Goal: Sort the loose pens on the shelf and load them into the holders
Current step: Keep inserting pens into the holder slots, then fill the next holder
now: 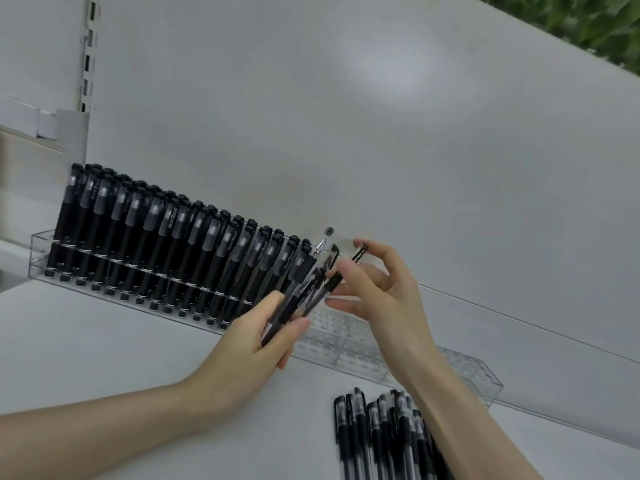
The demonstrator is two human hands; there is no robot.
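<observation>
The clear holder (450, 372) stood at the back of the white shelf (104, 341). Its left part was full of upright loaded pens (156, 230), and its right part showed only empty holes. Just in front of the holder's middle, the left hand (249, 344) gripped a bundle of pens (301, 299), with its fingers curled around the barrels. Above the empty part, the right hand (384, 292) pinched a single pen (359, 252) between thumb and fingertips, close to the top of the bundle. The loose pens (381, 431) lay in a pile in front of the holder's right part.

The bundle looked fanned, so I judge that pulling one pen away could drag a neighbour out and drop it. The transparent holes are hard to see, so the pen could enter slanted and push the nearest loaded pens. The right forearm, passing over the pile, could also scatter it.
</observation>
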